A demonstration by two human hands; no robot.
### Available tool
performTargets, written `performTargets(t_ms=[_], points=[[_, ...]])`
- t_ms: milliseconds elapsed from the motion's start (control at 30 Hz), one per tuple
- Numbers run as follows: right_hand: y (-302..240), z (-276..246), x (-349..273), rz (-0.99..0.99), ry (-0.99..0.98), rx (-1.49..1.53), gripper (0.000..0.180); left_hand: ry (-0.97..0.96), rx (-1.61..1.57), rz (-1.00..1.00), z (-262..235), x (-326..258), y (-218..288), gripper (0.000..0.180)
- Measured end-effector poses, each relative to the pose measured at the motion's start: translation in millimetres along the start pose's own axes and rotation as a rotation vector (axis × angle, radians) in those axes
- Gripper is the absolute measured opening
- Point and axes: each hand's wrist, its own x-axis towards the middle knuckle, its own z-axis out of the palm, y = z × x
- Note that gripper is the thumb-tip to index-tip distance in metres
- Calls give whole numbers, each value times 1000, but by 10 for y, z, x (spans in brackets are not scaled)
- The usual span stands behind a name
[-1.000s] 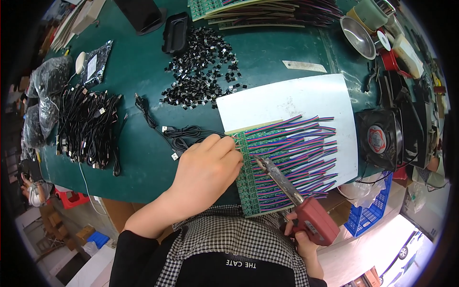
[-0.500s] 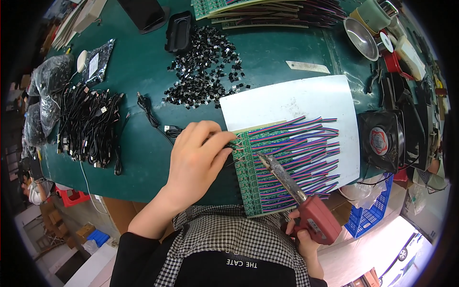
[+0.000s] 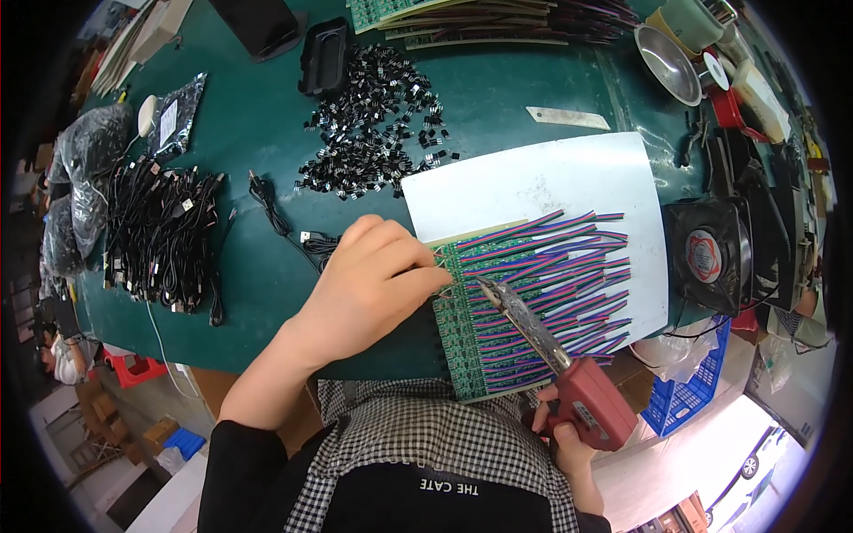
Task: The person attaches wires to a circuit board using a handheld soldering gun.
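Note:
My left hand [image 3: 369, 284] is closed in a pinch at the left edge of a green circuit board panel [image 3: 460, 355]. Thin wires [image 3: 442, 259] show at its fingertips; the rest of them is hidden by the fingers. Rows of multicoloured ribbon wires [image 3: 577, 266] run off the panel to the right. My right hand [image 3: 569, 435] grips a red-handled soldering gun [image 3: 593, 404], its metal tip over the panel just right of my left fingertips. Beneath the panel lies a white sheet [image 3: 533, 169]. A black USB cable [image 3: 275, 209] leads toward my left hand and disappears behind it.
Small black three-legged components [image 3: 373, 124] lie heaped beside a black tray [image 3: 324, 58]. Bundled black USB cables [image 3: 164, 235] are at left. A flat blade [image 3: 567, 117] lies behind the sheet, a black fan [image 3: 706, 253] right of it. More wired panels [image 3: 498, 22] are stacked at the back.
My left hand has shifted slightly, its thumb and fingertips now further right over the panel edge and covering more of the wires. The soldering gun stays almost in place, its tip close by.

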Motion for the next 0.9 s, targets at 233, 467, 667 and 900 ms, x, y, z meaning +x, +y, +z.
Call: performTargets(t_ms=[233,467,667,900], points=[[-36,19,50,34,26,19,73,-19,57,140,26,-25,-21,24],[-31,5,73,39,7,-194,71,45,348,308,74,-8,61,14],[120,-119,-16,-11,12,-412,69,5,403,327,71,-6,92,9],[180,-134,-41,-73,19,-672,66,-84,385,301,36,-32,120,21]])
